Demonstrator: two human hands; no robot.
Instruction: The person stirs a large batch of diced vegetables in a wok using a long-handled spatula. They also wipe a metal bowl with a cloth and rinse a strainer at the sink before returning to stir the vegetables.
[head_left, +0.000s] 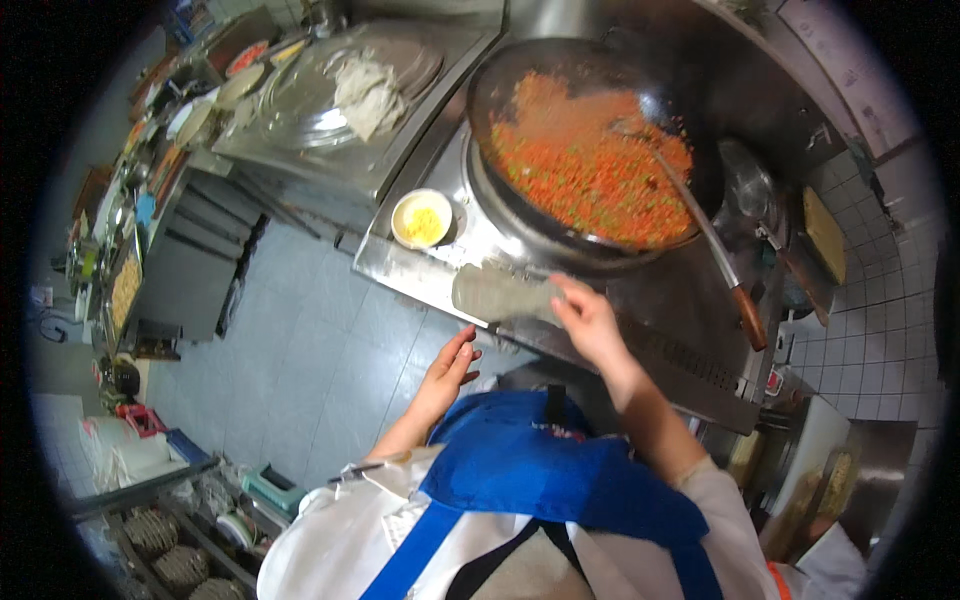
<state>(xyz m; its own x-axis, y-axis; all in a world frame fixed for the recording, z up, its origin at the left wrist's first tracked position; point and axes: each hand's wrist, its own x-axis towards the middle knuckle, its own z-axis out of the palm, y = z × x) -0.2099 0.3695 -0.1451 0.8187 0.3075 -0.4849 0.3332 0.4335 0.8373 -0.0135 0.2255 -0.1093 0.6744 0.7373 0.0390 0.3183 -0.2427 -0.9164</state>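
Note:
My right hand (589, 315) grips the end of a greyish cloth (502, 294), which looks blurred and stretches over the front edge of the steel stove. My left hand (448, 367) is apart from it, lower and to the left, fingers spread and empty. Beyond my right hand a large black wok (487, 97) holds chopped orange-red food (592, 176) with green bits. A long ladle with a wooden handle (750, 315) rests in the food and leans over the wok's right rim. Left of the wok stands a white bowl (401, 225) with yellow shreds in it.
A crumpled whitish cloth (369, 96) lies on a round metal lid (300, 112) on the neighbouring steel counter. Bowls and trays line the far left counter. To the right are a yellow sponge-like block (823, 234) and another wooden-handled tool (802, 277). A crate rack stands at lower left.

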